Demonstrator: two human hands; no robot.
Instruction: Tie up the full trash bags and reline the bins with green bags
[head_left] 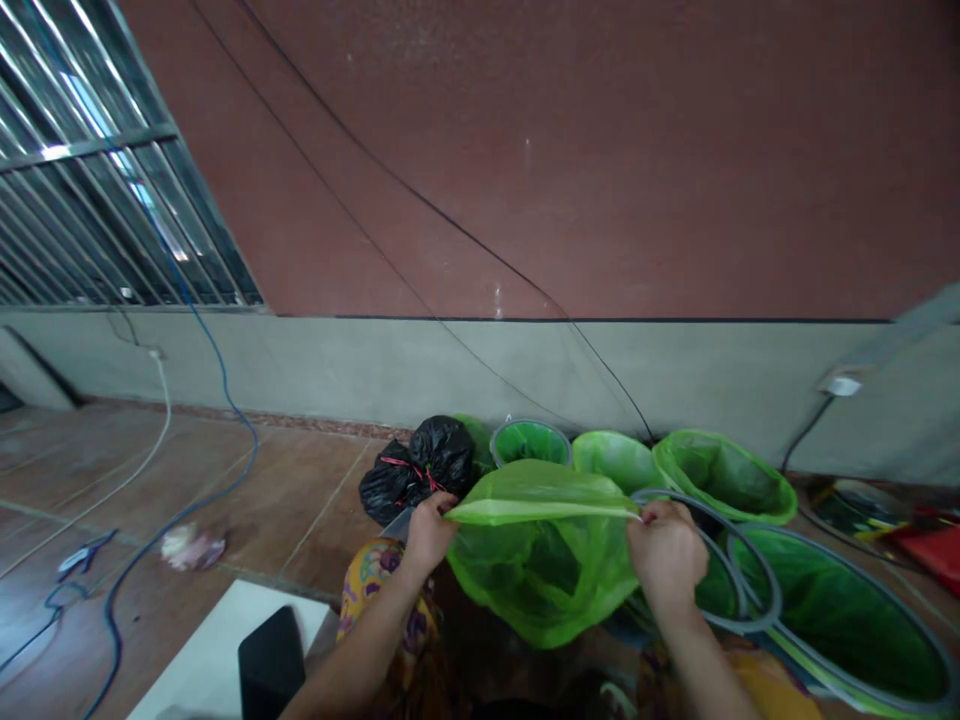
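Note:
A green mesh bag point(536, 565) is stretched in front of me, its pale hemmed rim pulled taut from side to side. My left hand point(431, 535) pinches the left end of that rim. At the other end, my right hand point(666, 555) is closed on the edge. Just right of my right hand lie grey rings point(761, 600), which overlap one another. Beyond them sits a wide grey-rimmed green net basket point(862, 610). Behind the bag stand more green net baskets, one with a grey rim point(530, 442) and one at the right point(724, 475).
Black plastic bags point(420, 465) tied with red string sit left of the baskets. A phone point(271, 660) rests on a white box point(214, 650). Blue hose point(225, 480), a pale cord and pliers-like tool point(86, 555) lie on the tiled floor. A wall point(570, 370) stands behind.

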